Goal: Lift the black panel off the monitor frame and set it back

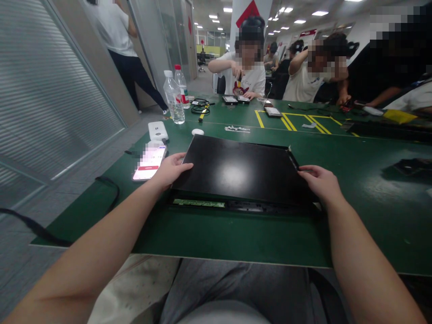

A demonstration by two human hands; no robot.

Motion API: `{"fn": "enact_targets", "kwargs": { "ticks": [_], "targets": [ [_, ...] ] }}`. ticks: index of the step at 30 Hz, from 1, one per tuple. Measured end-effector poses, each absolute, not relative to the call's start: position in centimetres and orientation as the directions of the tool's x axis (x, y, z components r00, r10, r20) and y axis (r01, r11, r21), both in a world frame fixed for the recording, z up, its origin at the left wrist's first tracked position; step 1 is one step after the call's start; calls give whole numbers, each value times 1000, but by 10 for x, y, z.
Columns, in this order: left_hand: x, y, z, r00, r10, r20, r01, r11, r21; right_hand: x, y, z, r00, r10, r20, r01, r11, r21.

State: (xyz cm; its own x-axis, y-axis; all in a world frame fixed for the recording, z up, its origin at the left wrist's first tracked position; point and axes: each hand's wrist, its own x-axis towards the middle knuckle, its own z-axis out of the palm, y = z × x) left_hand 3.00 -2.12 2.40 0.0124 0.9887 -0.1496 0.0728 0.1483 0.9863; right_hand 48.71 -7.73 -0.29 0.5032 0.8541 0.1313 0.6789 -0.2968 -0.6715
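A black, glossy LCD panel [236, 168] lies tilted in front of me, a ceiling light reflecting off its face. My left hand [173, 170] grips its left edge, thumb on top and fingers at the side. At the right edge, my right hand [319, 180] closes on the panel, its fingertips by the upper right corner. Under the panel's near edge shows a black frame [270, 208] with a narrow green circuit board [199, 203] along its left part. The rest of the frame is hidden beneath the panel.
A lit phone [150, 163], a white power bank [158, 131] and two water bottles [174, 99] stand left on the green table [236, 238]. Black cables [113, 189] cross the left edge. Across the table, a person [249, 72] handles small dark devices [236, 99].
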Motion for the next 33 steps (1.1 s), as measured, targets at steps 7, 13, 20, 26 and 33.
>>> {"fn": "enact_targets", "kwargs": {
  "ticks": [7, 13, 20, 26, 33],
  "targets": [
    [31, -21, 26, 23, 984, -174, 50, 173, 984, 486, -78, -2, 503, 853, 140, 675, -287, -680],
    [31, -21, 26, 36, 983, -178, 88, 174, 981, 486, -77, -2, 497, 855, 149, 683, -279, -675],
    [34, -25, 30, 56, 982, -178, 110, 171, 979, 490, -76, -5, 496, 854, 157, 695, -281, -662],
    [31, -22, 25, 57, 984, -169, 94, 163, 982, 491, -76, -5, 508, 853, 122, 661, -294, -691],
    [28, -19, 20, 29, 993, -117, 28, 117, 993, 491, -76, -7, 520, 847, 110, 629, -293, -720]
  ]
}}
